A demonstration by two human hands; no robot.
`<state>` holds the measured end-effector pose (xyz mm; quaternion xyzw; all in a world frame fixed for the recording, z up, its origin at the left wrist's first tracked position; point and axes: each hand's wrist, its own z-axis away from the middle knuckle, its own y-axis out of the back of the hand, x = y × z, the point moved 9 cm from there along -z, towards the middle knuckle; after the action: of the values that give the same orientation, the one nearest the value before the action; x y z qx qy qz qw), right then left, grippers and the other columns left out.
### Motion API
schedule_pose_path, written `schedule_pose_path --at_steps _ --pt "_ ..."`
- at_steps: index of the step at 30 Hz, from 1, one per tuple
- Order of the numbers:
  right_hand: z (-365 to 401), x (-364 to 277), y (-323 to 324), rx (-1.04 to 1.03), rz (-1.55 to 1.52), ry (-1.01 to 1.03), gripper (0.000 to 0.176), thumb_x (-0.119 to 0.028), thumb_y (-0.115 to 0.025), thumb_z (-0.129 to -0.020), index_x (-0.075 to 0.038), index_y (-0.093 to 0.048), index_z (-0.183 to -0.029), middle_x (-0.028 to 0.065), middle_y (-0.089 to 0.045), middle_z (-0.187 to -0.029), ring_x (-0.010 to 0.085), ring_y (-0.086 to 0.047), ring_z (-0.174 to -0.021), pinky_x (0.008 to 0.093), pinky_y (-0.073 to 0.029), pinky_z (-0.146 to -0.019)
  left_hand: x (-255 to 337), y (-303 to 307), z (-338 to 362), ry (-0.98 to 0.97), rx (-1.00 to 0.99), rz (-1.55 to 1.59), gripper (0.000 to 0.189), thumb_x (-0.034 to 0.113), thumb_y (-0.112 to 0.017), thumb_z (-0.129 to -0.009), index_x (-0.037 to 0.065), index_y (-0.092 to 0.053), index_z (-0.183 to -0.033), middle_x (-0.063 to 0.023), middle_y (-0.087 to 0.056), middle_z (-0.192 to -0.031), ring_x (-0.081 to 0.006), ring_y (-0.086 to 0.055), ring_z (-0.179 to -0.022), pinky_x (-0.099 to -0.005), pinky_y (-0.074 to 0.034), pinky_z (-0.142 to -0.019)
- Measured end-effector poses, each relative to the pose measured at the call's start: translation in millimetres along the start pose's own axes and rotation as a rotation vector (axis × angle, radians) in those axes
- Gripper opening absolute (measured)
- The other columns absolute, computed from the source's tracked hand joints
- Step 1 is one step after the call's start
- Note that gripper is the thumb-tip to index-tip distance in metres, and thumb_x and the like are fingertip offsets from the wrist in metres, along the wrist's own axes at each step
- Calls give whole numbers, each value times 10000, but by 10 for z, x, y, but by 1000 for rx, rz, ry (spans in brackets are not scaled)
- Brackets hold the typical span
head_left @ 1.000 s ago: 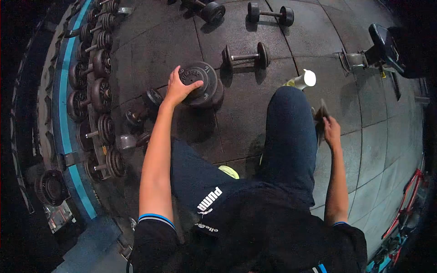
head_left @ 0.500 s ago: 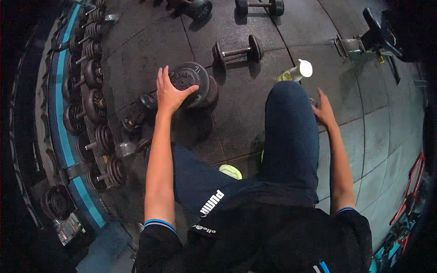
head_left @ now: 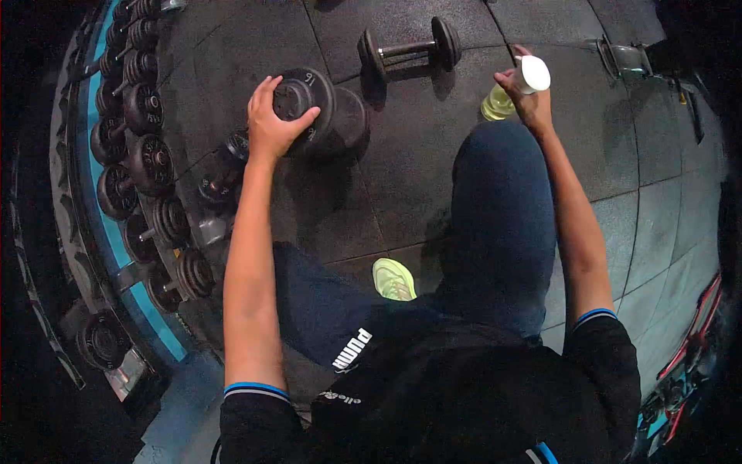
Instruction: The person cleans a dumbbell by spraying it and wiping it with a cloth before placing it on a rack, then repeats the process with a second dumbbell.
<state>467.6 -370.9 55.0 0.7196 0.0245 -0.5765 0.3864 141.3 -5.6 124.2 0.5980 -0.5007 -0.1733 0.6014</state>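
My left hand (head_left: 272,124) rests on the top plate of an upright dumbbell (head_left: 321,100) marked 16, its thumb and fingers spread over the black disc. Across from it, my right hand (head_left: 532,108) is wrapped round the upper part of a bottle (head_left: 497,104) with a white cap (head_left: 535,73) and a yellow-green lower body. The bottle is just beyond my right knee (head_left: 498,155). A second dumbbell (head_left: 408,49) lies on its side on the floor between the two hands.
Dumbbells (head_left: 151,164) line a rack with a blue strip (head_left: 99,182) on the left. Small dumbbells (head_left: 219,188) lie near my left forearm. A metal equipment foot (head_left: 624,60) stands at the upper right. My yellow-green shoe (head_left: 393,278) shows between my legs.
My right hand has moved up and forward from beside the knee and taken hold of the bottle. My left hand stays on the dumbbell. The view has shifted, so more of my shoe shows.
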Motion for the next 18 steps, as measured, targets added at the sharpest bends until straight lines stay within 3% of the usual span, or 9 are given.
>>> schedule_pose_path --at_steps 3,5,7,10,11,13,18 --pt "-80 -199 -206 -191 61 -4 724 -425 -823 -862 -159 -520 -1464 119 -694 -1107 194 -658 -1051 384 -541 -889 -150 34 -29 20 -4 38 874 493 -882 -695 57 -570 -1384 -205 -522 -1471 -391 -478 -1379 -486 -380 -1152" --pt "-92 -425 -533 -348 88 131 601 -446 -811 -860 -110 -629 -1324 110 -700 -1055 199 -659 -1012 391 -532 -887 -263 31 -63 48 -14 73 866 492 -881 -697 52 -579 -1379 -209 -530 -1463 -391 -496 -1365 -479 -390 -1146" --pt "19 -687 -879 -504 87 106 540 -440 -813 -854 -64 -665 -1212 104 -703 -1002 228 -662 -979 401 -529 -879 -364 24 -89 38 -12 66 853 499 -869 -717 43 -584 -1379 -210 -544 -1448 -389 -526 -1340 -476 -410 -1132" --pt "113 -669 -1521 -706 86 145 767 -554 -816 -804 -88 -578 -1364 165 -695 -1230 314 -673 -1108 430 -524 -970 -502 -14 -102 87 -36 88 850 505 -860 -732 40 -581 -1387 -202 -564 -1428 -387 -530 -1339 -474 -421 -1121" --pt "167 -776 -1658 -684 102 219 714 -515 -834 -808 -25 -601 -1272 191 -699 -1140 308 -674 -1073 455 -537 -929 -511 -21 -103 76 -29 86 848 503 -861 -732 39 -582 -1384 -202 -567 -1424 -387 -533 -1336 -472 -422 -1119" --pt "305 -695 -2025 -800 13 157 744 -513 -830 -819 -35 -574 -1330 191 -680 -1214 317 -662 -1112 456 -523 -950 -555 -23 -112 56 -13 81 843 499 -863 -731 39 -585 -1380 -200 -575 -1416 -386 -541 -1328 -466 -425 -1116" --pt "481 -711 -2463 -791 -98 239 751 -485 -823 -828 -57 -540 -1377 184 -681 -1227 337 -653 -1138 453 -498 -981 -612 -52 -109 50 1 81 833 489 -869 -724 36 -592 -1366 -204 -578 -1410 -384 -556 -1312 -460 -434 -1109"
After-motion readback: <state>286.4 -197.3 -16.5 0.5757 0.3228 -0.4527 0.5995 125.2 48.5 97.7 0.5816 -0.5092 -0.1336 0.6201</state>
